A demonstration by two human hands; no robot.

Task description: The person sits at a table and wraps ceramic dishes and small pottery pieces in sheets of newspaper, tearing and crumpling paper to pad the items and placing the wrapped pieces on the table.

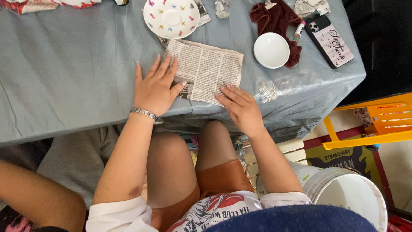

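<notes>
Both hands are lying flat and open, the left hand [154, 89] and right hand [241, 108] pressing the folded newspaper [206, 69] against the table [73, 68], seemingly creasing it.

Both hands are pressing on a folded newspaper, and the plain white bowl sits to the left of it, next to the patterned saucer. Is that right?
Not quite. In the head view the bowl sits right of the newspaper, beside the dark red cloth. The saucer lies above the paper. Both the left hand and right hand press on it.
</notes>
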